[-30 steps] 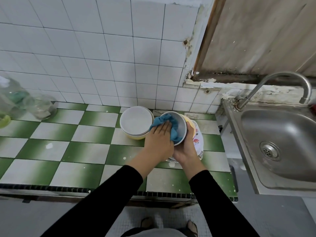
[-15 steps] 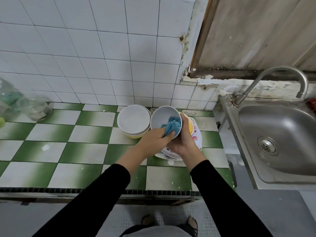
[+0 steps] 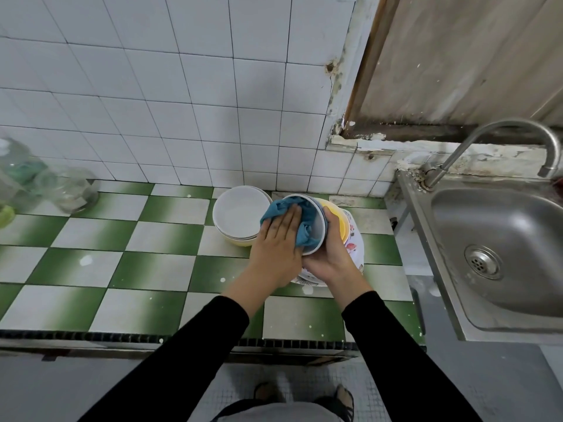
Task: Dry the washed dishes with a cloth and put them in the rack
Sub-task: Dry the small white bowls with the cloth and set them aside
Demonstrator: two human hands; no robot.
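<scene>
a green-and-white checked tiled bench (image 3: 91, 269) runs under a white tiled wall (image 3: 152, 102), with a steel sink (image 3: 502, 239) at the right. above the bench, just beside a stack of white bowls (image 3: 240, 214), the right hand (image 3: 332, 257) cradles a small white bowl (image 3: 318, 239) tipped on its side, fingers (image 3: 331, 222) curled round its outer wall. the left hand (image 3: 275, 248) lays straight, close-set fingers flat on a blue cloth (image 3: 304, 220) stuffed into the bowl. the bowl looks like stiff, breakable ceramic, probably slick while damp, and is best gripped by wall and base; the cloth is soft. no rack is in view.
</scene>
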